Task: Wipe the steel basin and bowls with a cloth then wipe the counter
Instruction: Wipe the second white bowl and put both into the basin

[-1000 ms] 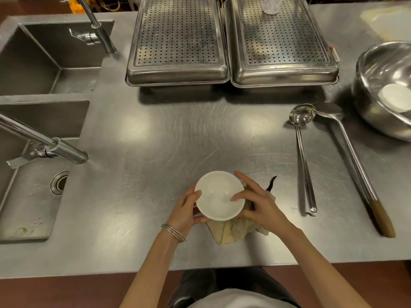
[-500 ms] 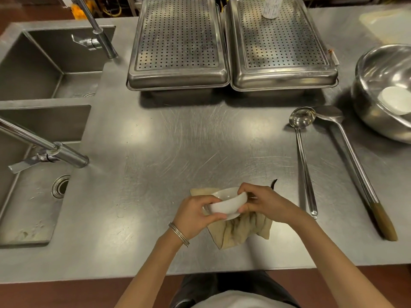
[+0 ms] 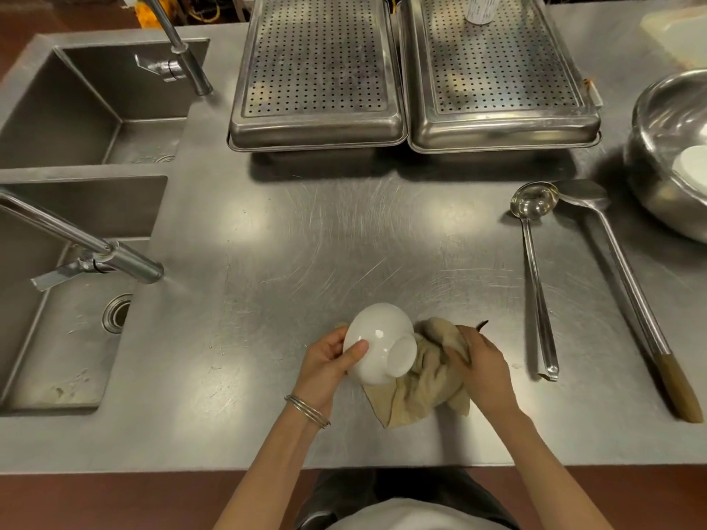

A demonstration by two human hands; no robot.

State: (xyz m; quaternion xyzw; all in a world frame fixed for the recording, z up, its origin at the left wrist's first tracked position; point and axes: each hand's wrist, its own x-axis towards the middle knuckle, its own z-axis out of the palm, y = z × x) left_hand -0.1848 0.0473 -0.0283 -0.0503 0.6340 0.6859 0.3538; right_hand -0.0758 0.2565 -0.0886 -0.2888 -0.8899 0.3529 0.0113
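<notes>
Hands at the counter's point(image 3: 344, 242) front edge, about mid-width. Left hand point(image 3: 325, 365) grips the bowl point(image 3: 378, 338): white, tipped over, foot facing up and right, thumb across the outer wall. Bangles point(image 3: 306, 409) on that wrist. Right hand point(image 3: 482, 365) clutches the bunched cloth point(image 3: 417, 388). The cloth is tan, touches the bowl's foot, and its lower folds spread on the counter under both.

Counter is steel, heavily scuffed with swirl scratches, with soft light glare in patches. Toward the right edge, ladle point(image 3: 535, 269) and spatula point(image 3: 619, 273) lie side by side, heads touching and away from the front edge. Basin point(image 3: 665, 120) at the right edge, cut by frame, white dish point(image 3: 694, 162) inside.

Along the back edge: left tray point(image 3: 317, 70) and right tray point(image 3: 497, 70), both perforated, side by side. A container point(image 3: 478, 7) stands on the right one.

Left end: far sink point(image 3: 88, 109) and near sink point(image 3: 57, 319) set into the counter, far tap point(image 3: 180, 44) and near tap point(image 3: 84, 242) at their rims. Floor point(image 3: 114, 499) is reddish-brown below the front edge.
</notes>
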